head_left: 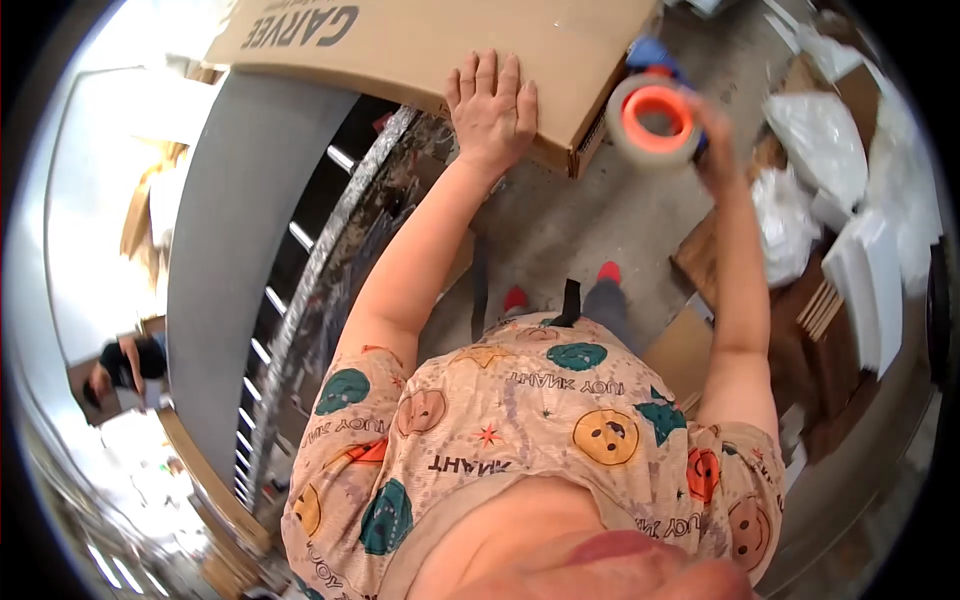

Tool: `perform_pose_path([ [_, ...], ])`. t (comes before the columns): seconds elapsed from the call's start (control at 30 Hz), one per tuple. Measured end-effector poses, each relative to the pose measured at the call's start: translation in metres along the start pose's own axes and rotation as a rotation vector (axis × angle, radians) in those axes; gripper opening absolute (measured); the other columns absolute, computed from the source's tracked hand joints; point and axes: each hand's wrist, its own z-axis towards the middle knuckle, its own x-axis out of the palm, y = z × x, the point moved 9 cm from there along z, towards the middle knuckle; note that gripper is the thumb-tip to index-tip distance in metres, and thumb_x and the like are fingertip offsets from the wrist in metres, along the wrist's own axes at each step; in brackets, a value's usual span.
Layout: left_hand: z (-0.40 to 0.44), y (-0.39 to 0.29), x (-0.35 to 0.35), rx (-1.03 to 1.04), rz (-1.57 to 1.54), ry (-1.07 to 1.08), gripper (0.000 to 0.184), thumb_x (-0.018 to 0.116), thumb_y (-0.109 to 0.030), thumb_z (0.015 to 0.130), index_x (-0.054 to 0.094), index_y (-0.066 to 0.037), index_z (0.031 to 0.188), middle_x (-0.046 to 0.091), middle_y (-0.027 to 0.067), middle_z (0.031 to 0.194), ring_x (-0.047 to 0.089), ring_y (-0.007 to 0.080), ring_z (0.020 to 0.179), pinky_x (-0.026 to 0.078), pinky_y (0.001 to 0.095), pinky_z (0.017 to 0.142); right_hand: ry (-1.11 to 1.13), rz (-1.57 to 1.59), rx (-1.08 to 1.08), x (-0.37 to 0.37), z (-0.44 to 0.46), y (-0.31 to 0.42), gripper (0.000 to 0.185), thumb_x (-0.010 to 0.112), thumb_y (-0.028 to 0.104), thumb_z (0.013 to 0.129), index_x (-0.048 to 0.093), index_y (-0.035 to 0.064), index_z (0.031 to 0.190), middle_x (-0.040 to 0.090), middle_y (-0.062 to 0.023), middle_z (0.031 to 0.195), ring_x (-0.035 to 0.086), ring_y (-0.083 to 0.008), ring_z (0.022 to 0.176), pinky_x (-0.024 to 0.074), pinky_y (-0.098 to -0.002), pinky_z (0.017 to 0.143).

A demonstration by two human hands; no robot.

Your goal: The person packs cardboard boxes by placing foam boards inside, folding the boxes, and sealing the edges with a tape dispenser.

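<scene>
My left hand (490,115) lies flat on top of a large cardboard box (420,50) near its close edge, fingers slightly apart. Dark "GARVEE" lettering is printed on the box. To the right of the box's corner, my right hand (715,150) is wrapped round a tape dispenser (655,62), partly smeared by motion. Its roll of packing tape (655,120) has an orange core and faces up towards me. The dispenser's handle is mostly hidden by my fingers, and I cannot tell whether the tape touches the box.
A roller conveyor (300,235) with a metal rail runs along my left, beside a grey panel (245,190). Plastic bags (818,140), white foam sheets (865,285) and flattened cardboard lie on the right. Another person (125,362) is at the far left.
</scene>
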Motion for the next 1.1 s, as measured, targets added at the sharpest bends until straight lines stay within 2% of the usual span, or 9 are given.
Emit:
perform_pose_path([
  [0.2, 0.003, 0.002, -0.014, 0.056, 0.059, 0.097, 0.058, 0.046, -0.048, 0.089, 0.05, -0.006, 0.129, 0.04, 0.0247, 0.136, 0.033, 0.0418, 0.128, 0.016, 0.0501, 0.109, 0.009, -0.082, 0.141, 0.199, -0.153, -0.01, 0.056, 0.068, 0.026, 0.083, 0.051, -0.0048, 0.127, 0.061, -0.0122, 0.117, 0.054, -0.0135, 0.106, 0.0404, -0.028, 0.095],
  [0.27, 0.007, -0.003, -0.013, 0.07, -0.068, 0.494, 0.067, 0.046, -0.057, 0.086, 0.049, -0.006, 0.13, 0.039, 0.0268, 0.137, 0.033, 0.0438, 0.128, 0.018, 0.0491, 0.109, -0.049, -0.147, 0.151, 0.202, -0.115, -0.024, 0.05, 0.065, 0.031, 0.083, 0.058, -0.0054, 0.117, 0.065, -0.0078, 0.105, 0.056, -0.0105, 0.095, 0.0448, -0.0262, 0.086],
  [0.4, 0.013, -0.034, -0.02, 0.32, 0.053, 0.711, 0.096, 0.055, -0.079, 0.066, 0.052, -0.003, 0.124, 0.053, 0.0263, 0.117, 0.047, 0.0427, 0.115, 0.035, 0.0492, 0.099, -0.088, 0.604, 0.455, 0.235, -0.056, -0.095, 0.031, 0.064, 0.028, 0.083, 0.064, 0.0017, 0.099, 0.064, -0.0055, 0.101, 0.059, -0.0134, 0.094, 0.0474, -0.03, 0.083],
  [0.47, 0.019, -0.03, -0.018, 0.394, 0.034, 0.762, 0.083, 0.076, -0.059, 0.058, 0.055, -0.006, 0.117, 0.056, 0.0231, 0.115, 0.049, 0.0403, 0.114, 0.037, 0.0461, 0.098, -0.038, -0.369, -0.317, 0.237, -0.051, -0.05, 0.028, 0.064, 0.022, 0.084, 0.065, 0.0009, 0.101, 0.063, -0.0023, 0.098, 0.056, -0.0114, 0.086, 0.0467, -0.0302, 0.08],
  [0.53, 0.008, -0.061, -0.045, 0.832, 0.072, 0.234, 0.075, 0.071, -0.06, 0.062, 0.054, -0.008, 0.114, 0.053, 0.0201, 0.124, 0.039, 0.0359, 0.128, 0.033, 0.0425, 0.104, 0.061, -0.097, 0.215, 0.225, -0.078, -0.063, 0.04, 0.067, 0.024, 0.081, 0.063, -0.0007, 0.113, 0.065, -0.0068, 0.105, 0.058, -0.0127, 0.097, 0.045, -0.029, 0.087],
  [0.63, -0.035, -0.101, -0.023, 1.237, -0.179, 0.53, 0.059, 0.064, -0.046, 0.076, 0.058, -0.005, 0.117, 0.048, 0.0112, 0.133, 0.029, 0.0268, 0.136, 0.019, 0.0448, 0.112, 0.206, -0.115, 0.507, 0.169, -0.122, -0.093, 0.051, 0.071, 0.025, 0.077, 0.06, -0.0007, 0.119, 0.065, -0.0104, 0.111, 0.057, -0.0154, 0.107, 0.0426, -0.0285, 0.093],
  [0.93, 0.19, -0.114, 0.128, 0.82, 0.471, 0.309, 0.049, 0.04, -0.044, 0.092, 0.049, -0.013, 0.13, 0.043, 0.0086, 0.141, 0.026, 0.0237, 0.138, 0.016, 0.0532, 0.11, 0.064, -0.022, 0.563, -0.062, -0.034, -0.072, 0.042, 0.07, 0.028, 0.077, 0.066, 0.0009, 0.109, 0.066, -0.0038, 0.097, 0.059, -0.0096, 0.087, 0.0454, -0.0228, 0.076],
  [1.03, 0.201, -0.048, 0.181, 0.252, 0.483, 1.094, 0.039, 0.04, -0.042, 0.094, 0.056, -0.019, 0.121, 0.06, 0.0062, 0.118, 0.056, 0.0215, 0.108, 0.04, 0.0438, 0.093, 0.023, 0.215, 0.54, -0.124, 0.063, -0.077, 0.036, 0.063, 0.03, 0.083, 0.063, 0.0035, 0.108, 0.065, -0.003, 0.101, 0.06, -0.0107, 0.088, 0.0477, -0.025, 0.077],
  [1.1, 0.19, -0.045, 0.138, 0.019, 0.31, 1.041, 0.038, 0.037, -0.033, 0.097, 0.066, -0.009, 0.1, 0.064, 0.0123, 0.102, 0.058, 0.0296, 0.099, 0.043, 0.04, 0.087, 0.06, 0.323, 0.521, -0.14, 0.142, -0.085, 0.038, 0.062, 0.032, 0.084, 0.061, 0.0044, 0.109, 0.064, -0.0035, 0.104, 0.062, -0.012, 0.09, 0.0493, -0.0277, 0.082],
])
